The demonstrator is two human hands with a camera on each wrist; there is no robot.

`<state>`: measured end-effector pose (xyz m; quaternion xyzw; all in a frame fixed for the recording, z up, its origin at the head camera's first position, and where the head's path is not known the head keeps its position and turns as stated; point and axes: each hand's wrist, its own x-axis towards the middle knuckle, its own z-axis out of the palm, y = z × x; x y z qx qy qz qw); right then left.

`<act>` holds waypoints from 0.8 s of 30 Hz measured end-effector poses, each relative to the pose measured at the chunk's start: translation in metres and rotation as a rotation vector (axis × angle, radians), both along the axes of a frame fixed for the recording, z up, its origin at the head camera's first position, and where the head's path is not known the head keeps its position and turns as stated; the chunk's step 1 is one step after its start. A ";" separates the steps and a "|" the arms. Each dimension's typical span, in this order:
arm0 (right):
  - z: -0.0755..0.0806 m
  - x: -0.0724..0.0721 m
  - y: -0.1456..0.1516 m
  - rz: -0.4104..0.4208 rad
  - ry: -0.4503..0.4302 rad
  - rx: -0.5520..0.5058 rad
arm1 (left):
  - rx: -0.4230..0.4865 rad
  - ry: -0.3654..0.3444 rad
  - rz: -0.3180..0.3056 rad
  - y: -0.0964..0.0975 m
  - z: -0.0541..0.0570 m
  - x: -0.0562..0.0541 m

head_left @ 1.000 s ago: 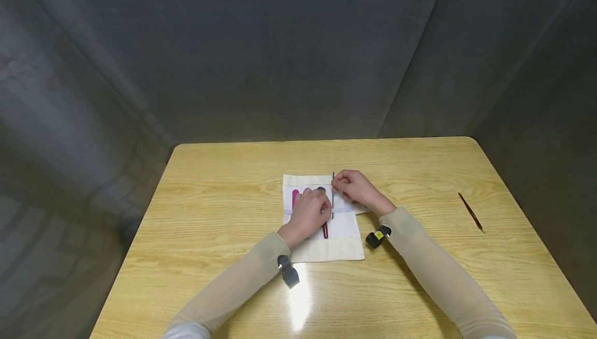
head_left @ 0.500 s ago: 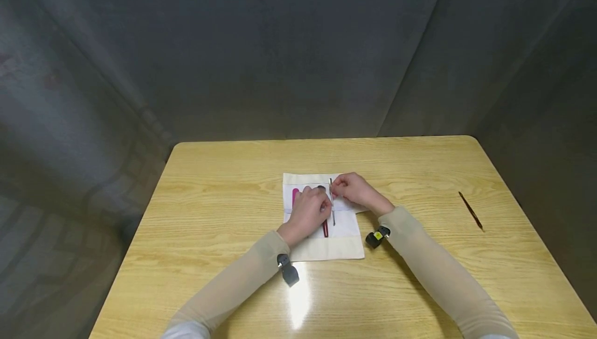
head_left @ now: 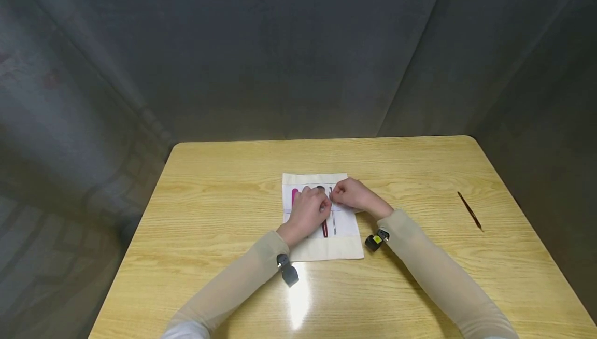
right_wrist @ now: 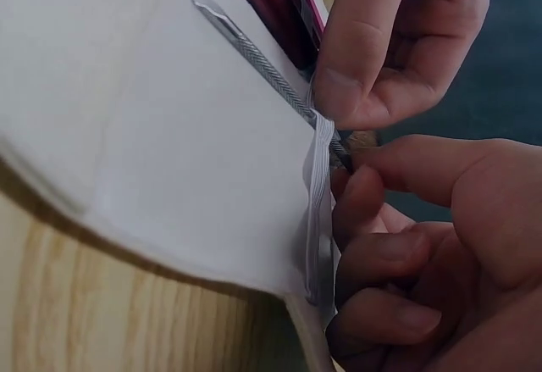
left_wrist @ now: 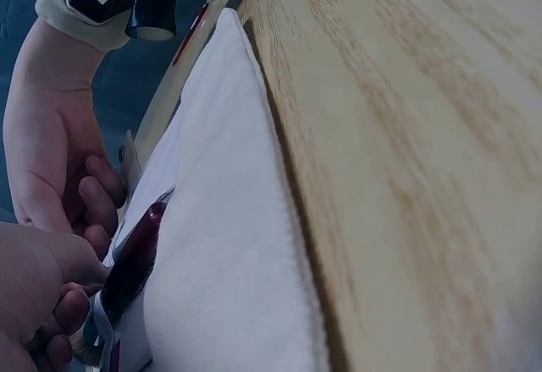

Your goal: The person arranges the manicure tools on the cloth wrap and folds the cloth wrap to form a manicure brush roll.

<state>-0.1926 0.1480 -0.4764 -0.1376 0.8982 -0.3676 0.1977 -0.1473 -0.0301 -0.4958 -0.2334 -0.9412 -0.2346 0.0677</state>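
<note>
A white cloth tool roll (head_left: 326, 250) lies unfolded at the middle of the table, with an elastic band (right_wrist: 318, 194) across it. My right hand (head_left: 355, 195) pinches one end of a silvery metal cuticle pusher (right_wrist: 264, 69) with a knurled grip. The pusher runs under the elastic, its flat pointed tip over the white cloth. My left hand (head_left: 308, 210) rests over the roll, thumb and finger pinching the elastic beside the pusher. Next to that thumb a dark red handle (head_left: 325, 229) sits in the band. A pink flat strip (head_left: 295, 194) shows behind my left hand, partly hidden.
A thin dark tool (head_left: 470, 212) lies by itself on the right side of the wooden table (head_left: 224, 188). Grey curtains (head_left: 289, 59) hang behind the table and at both sides.
My right hand has drawn the cuticle pusher towards me, so more of it shows below the elastic. My left hand has stayed in place.
</note>
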 end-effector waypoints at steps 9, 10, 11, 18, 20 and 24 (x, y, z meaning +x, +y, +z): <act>0.002 0.004 -0.003 -0.011 -0.038 0.019 | -0.012 0.002 0.003 0.000 -0.002 -0.001; 0.003 0.005 -0.003 -0.011 -0.044 0.023 | -0.014 -0.002 0.004 0.000 -0.001 -0.001; 0.004 0.005 -0.004 -0.013 -0.051 0.028 | -0.014 -0.006 0.004 0.000 -0.001 -0.001; 0.008 0.008 -0.005 0.003 -0.064 0.070 | -0.023 -0.026 0.011 0.001 0.000 -0.001; 0.008 0.008 -0.005 0.004 -0.061 0.084 | -0.020 -0.026 0.011 0.001 0.000 -0.001; 0.008 0.007 -0.003 0.001 -0.064 0.094 | -0.014 -0.023 0.004 0.001 0.000 -0.001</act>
